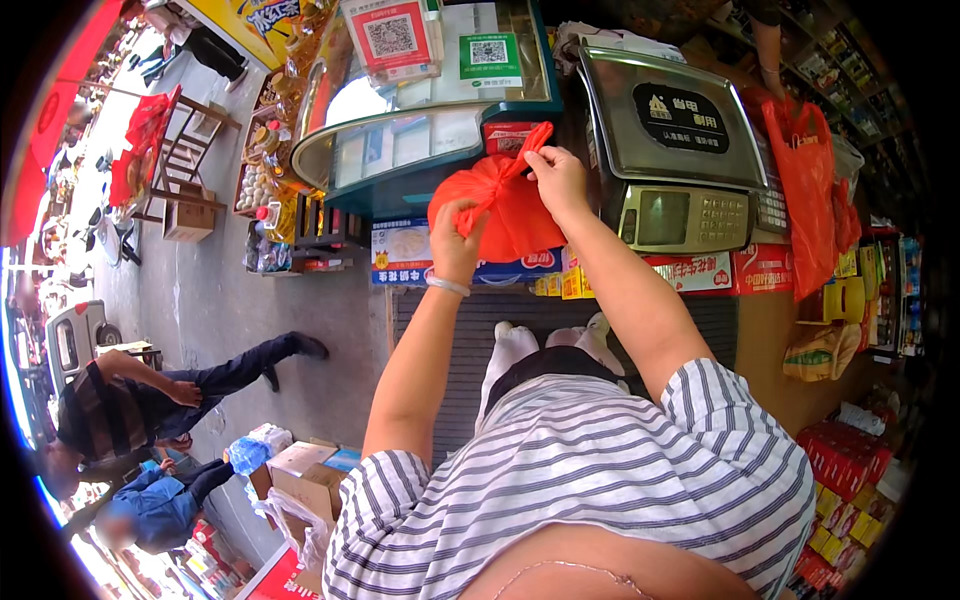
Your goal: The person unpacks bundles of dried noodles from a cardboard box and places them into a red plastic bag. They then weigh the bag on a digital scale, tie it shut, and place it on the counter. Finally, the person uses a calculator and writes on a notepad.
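A full red plastic bag [515, 222] stands in front of me at the counter, its top gathered and twisted together. My left hand [459, 232] is closed on the bag's left side, pinching a piece of the gathered plastic. At the upper right of the bag, my right hand [558, 180] pinches another end of it. The plastic is drawn between the two hands. What lies inside the bag is hidden.
Right of the bag is a weighing scale [661, 115] with a metal pan. Behind stands a glass display case [405, 150] with payment cards on top. Red bags [806, 190] hang at the right. Boxes [305, 465] are stacked lower left. Two people [165, 405] walk at the left.
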The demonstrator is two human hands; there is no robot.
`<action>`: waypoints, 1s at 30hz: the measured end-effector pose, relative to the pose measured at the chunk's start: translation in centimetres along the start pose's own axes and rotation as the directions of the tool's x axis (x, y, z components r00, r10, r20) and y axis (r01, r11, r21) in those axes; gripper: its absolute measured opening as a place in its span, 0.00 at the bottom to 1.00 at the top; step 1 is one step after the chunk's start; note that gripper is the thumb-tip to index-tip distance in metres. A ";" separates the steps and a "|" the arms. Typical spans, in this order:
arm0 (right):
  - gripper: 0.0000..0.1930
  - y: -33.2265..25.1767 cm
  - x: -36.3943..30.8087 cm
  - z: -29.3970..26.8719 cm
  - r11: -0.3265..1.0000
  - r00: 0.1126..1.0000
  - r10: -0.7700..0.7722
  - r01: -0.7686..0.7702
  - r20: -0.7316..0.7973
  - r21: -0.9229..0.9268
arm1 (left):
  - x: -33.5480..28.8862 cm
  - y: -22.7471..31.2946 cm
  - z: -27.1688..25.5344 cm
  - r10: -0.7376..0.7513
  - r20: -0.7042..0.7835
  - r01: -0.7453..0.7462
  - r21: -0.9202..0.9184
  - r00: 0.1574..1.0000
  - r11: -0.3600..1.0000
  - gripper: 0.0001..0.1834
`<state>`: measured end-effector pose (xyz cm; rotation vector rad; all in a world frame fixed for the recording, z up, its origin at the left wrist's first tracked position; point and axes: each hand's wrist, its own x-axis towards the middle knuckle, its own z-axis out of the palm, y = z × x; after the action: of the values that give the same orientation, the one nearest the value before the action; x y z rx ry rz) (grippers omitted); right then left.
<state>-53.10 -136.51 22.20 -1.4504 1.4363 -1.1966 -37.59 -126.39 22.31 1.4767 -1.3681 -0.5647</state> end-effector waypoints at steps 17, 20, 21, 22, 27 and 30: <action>0.09 2.3 -8.5 -3.4 0.911 0.909 0.138 -0.272 0.392 0.311 | -3.1 -5.7 0.7 0.023 0.123 -0.072 0.415 0.992 0.907 0.50; 0.06 2.9 -12.6 -6.5 0.920 0.821 0.146 -0.318 0.552 0.230 | -5.0 -7.9 -0.3 0.021 0.112 -0.076 0.509 0.993 0.858 0.51; 0.06 4.2 -14.0 -7.3 0.915 0.816 0.159 -0.334 0.556 0.229 | -5.6 -8.5 -0.3 0.072 0.096 -0.110 0.490 0.993 0.865 0.52; 0.07 4.2 -14.9 -9.1 0.913 0.786 0.234 -0.379 0.573 0.147 | -6.0 -8.2 -0.2 0.060 0.070 -0.085 0.446 0.996 0.891 0.52; 0.09 5.8 -18.5 -14.9 0.854 0.738 0.468 -0.519 0.486 -0.034 | -10.3 -9.3 0.0 -0.141 0.095 0.092 0.399 0.985 0.912 0.57; 0.10 6.2 -19.1 -17.0 0.849 0.747 0.481 -0.528 0.459 -0.031 | -13.3 -9.7 1.2 -0.181 0.069 0.137 0.414 0.981 0.900 0.59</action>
<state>-69.74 -116.43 18.95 -1.0655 1.2937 -0.5292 -37.53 -115.93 9.58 1.9345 -1.5211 -0.4819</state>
